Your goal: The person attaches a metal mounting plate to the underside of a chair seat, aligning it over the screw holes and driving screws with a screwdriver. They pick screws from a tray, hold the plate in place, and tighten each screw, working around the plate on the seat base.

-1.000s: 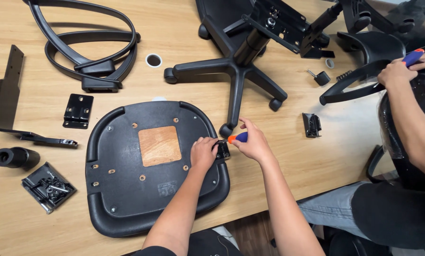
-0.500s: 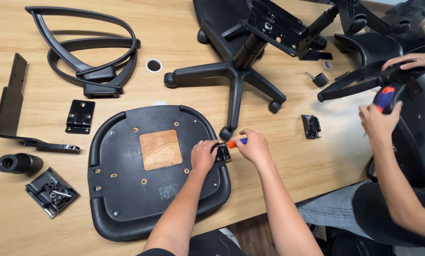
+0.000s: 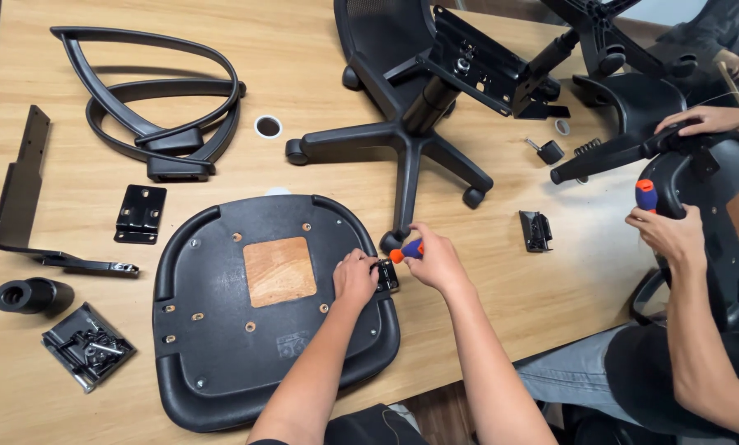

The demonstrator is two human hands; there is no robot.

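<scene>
Seat pan (image 3: 246,330) lies underside-up on table (image 3: 320,49), near edge. Small black bracket (image 3: 385,274) sits at its right rim; your left hand (image 3: 355,278) pinches it. Right hand (image 3: 437,260) clamped on screwdriver (image 3: 407,251). Keep driver square, bracket pressed flat.

On the table (image 3: 246,49) our seat pan (image 3: 221,346) lies near and centre, the wheeled base (image 3: 406,144) far behind it; to its left we see a flat bracket (image 3: 140,213), a cylinder (image 3: 31,294) and a hardware bag (image 3: 87,346); the armrests (image 3: 151,124) sit far left, and a co-worker's seat (image 3: 736,222) lies right.
</scene>
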